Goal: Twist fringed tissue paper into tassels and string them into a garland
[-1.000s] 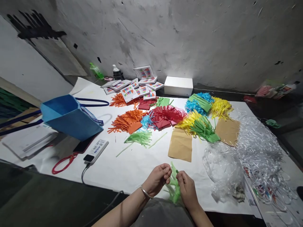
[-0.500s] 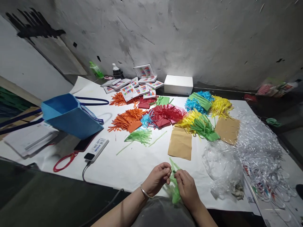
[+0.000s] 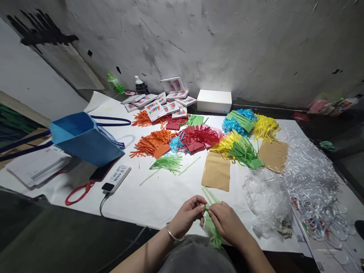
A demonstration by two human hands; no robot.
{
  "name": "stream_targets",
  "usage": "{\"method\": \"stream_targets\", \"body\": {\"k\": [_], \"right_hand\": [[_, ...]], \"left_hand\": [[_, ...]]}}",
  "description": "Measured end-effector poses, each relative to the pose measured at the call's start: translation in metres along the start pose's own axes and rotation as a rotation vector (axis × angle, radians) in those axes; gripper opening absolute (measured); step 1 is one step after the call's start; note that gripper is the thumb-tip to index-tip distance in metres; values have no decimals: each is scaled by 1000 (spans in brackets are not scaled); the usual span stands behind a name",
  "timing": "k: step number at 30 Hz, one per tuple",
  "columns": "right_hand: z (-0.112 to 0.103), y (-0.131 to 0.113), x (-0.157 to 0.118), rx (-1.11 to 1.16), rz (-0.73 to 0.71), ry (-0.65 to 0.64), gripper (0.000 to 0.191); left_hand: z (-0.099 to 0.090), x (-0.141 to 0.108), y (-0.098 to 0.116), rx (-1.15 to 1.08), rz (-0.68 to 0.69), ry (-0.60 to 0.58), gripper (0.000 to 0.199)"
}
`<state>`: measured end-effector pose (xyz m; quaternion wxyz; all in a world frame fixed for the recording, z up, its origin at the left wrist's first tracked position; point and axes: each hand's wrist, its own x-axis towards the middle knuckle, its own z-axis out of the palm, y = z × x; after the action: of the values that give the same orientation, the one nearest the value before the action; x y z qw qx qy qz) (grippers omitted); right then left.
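A light green tissue-paper tassel (image 3: 214,232) hangs between my hands at the table's near edge, with loose strips rising above my fingers. My left hand (image 3: 190,213), with a silver bangle at the wrist, pinches the tassel's middle. From the other side my right hand (image 3: 223,219) grips the same middle, its fingers curled over the paper. The fingertips nearly meet there. Beyond my hands lies a brown paper piece (image 3: 216,172). Another fringed light green tissue piece (image 3: 167,163) rests farther left, beside loose strips.
Fringed paper in orange (image 3: 153,142), red (image 3: 199,138), yellow (image 3: 265,128) and green (image 3: 246,153) covers the middle. A blue bag (image 3: 85,142), power bank (image 3: 116,181) and red cord loop (image 3: 78,194) lie left. A white box (image 3: 214,101) stands behind; silvery strings (image 3: 309,185) heap right.
My right hand has shifted slightly, bringing its fingers closer to my left hand's at the tassel's middle. The upper green strips have spread to the right.
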<state>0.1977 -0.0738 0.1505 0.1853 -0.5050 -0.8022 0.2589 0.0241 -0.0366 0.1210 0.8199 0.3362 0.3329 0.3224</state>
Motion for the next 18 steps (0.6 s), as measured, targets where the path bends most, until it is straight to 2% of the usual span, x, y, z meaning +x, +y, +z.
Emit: {"method": "stream_targets", "body": {"k": [4,6,13,18], "right_hand": [[-10,1,0,55,4,-107,28],[-10,1,-1,106,16,-111,28],[8,-6,-5,394,174,48,31],[16,-7,-8,613,235,107,35]], "left_hand": [[0,-3,1,93,-9,-59,27],[1,-4,3,138,2,-80,27],[7,-8,9,352,114,-68,28],[13,-10,10,484,122,-46,27]]}}
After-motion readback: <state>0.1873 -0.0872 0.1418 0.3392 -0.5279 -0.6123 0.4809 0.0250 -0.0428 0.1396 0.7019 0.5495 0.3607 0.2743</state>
